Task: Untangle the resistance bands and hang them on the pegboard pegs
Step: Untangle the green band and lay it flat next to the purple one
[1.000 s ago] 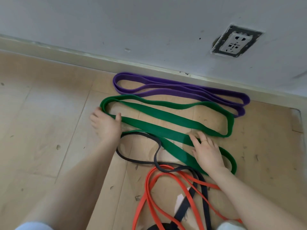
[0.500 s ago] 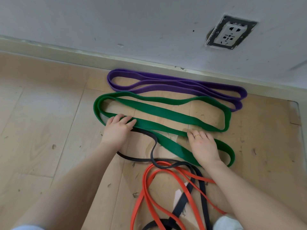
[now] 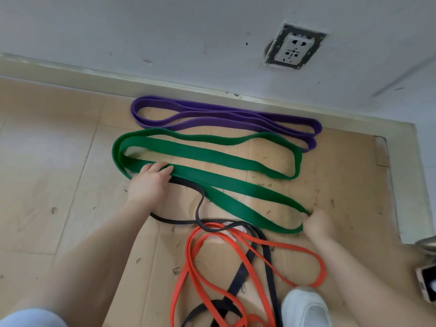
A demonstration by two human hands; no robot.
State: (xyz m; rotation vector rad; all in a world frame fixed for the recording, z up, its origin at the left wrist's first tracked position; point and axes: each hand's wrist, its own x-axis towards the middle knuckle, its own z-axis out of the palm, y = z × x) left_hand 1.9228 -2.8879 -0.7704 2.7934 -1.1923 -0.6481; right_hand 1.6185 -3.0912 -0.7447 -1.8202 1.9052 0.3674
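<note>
A wide green band (image 3: 207,156) lies folded in long loops on the wooden floor. My left hand (image 3: 149,182) rests on its left part, fingers laid over the strap. My right hand (image 3: 316,223) pinches the band's right end loop near the floor. Behind it, along the wall, a purple band (image 3: 226,116) lies folded flat. In front, a thin black band (image 3: 200,204) and an orange band (image 3: 212,263) cross each other in a tangle. The black band runs under my left hand. No pegboard is in view.
A white wall with a socket (image 3: 295,49) and a skirting board (image 3: 70,72) bounds the floor at the back. A white shoe (image 3: 304,308) stands on the floor at the bottom right, beside a small box (image 3: 427,284) at the right edge.
My right hand slid right along the green band to its end loop and took hold of it. My left hand shifted slightly up onto the strap. The lower green loop is now stretched longer.
</note>
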